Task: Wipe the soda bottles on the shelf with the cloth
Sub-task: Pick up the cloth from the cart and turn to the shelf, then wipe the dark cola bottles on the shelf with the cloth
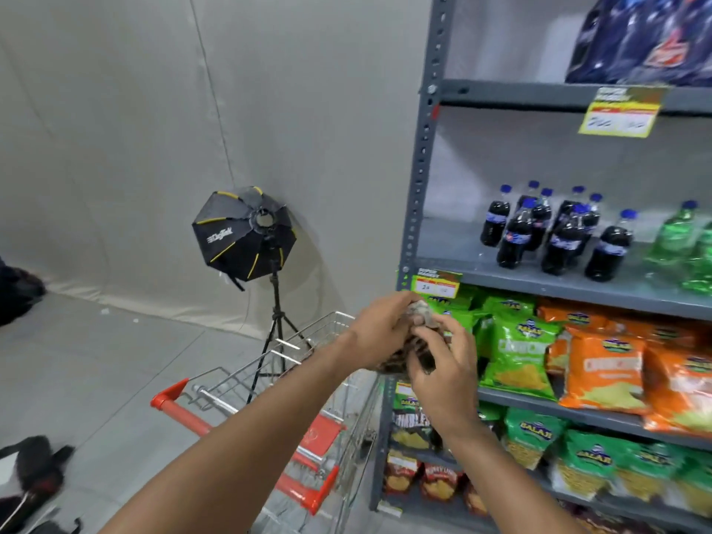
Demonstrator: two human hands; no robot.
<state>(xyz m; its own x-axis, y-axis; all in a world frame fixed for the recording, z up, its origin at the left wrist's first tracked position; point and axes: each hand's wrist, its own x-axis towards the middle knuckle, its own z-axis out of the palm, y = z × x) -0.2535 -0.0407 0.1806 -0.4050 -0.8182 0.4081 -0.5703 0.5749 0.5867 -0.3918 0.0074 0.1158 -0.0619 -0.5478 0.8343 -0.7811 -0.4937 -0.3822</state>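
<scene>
Both hands, left hand (379, 333) and right hand (443, 371), bunch the cloth (418, 316) between them. Cola bottles (554, 233) stand upright, up-right of the grip; right hand nearer.

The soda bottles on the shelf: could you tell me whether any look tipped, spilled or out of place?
Nothing stands out. The dark soda bottles stand upright and capped in a loose cluster on the shelf, with no visible spill.

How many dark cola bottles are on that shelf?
About 9 dark cola bottles, clustered on the grey shelf above the chips: three in front, the rest overlapping behind. Some may be hidden.
</scene>
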